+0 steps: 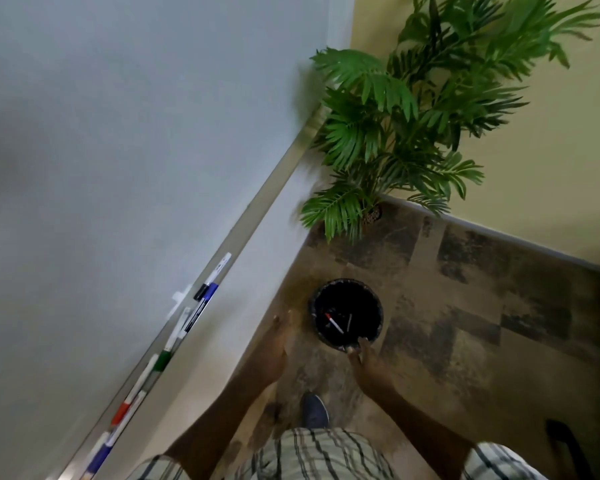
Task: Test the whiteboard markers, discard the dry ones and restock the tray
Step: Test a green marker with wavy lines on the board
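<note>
A tilted view looks down from a person's head, along a pale whiteboard [118,133] on the left. Its narrow metal tray [274,183] runs diagonally from upper right to lower left.

Several markers lie end to end or overlapping in the tray, all with white barrels. Farthest away is a black-capped marker [219,271], and just beside it lies a blue-capped marker [205,301] with dark printing on its barrel. Nearer are a green-capped marker [161,360], then a red-capped marker [122,412], and nearest, blurred, a second blue marker [99,453].

On the brown tiled floor [465,306] stands a round black bin [378,308]. In it lies a discarded marker [334,323], white with a red cap. A thin grey stick lies beside it, too dim to identify.

The left hand [276,348] reaches forward between tray and bin. Its grip is fully open, fingers straight, holding nothing. The right hand [362,358] is at the near rim of the bin, its grip relaxed open and holding nothing. Whether it touches the rim I cannot tell.

A leafy green plant [413,116] stands in the corner against a yellow wall [551,168]. One dark shoe [315,410] and checked clothing [319,455] show at the bottom.
</note>
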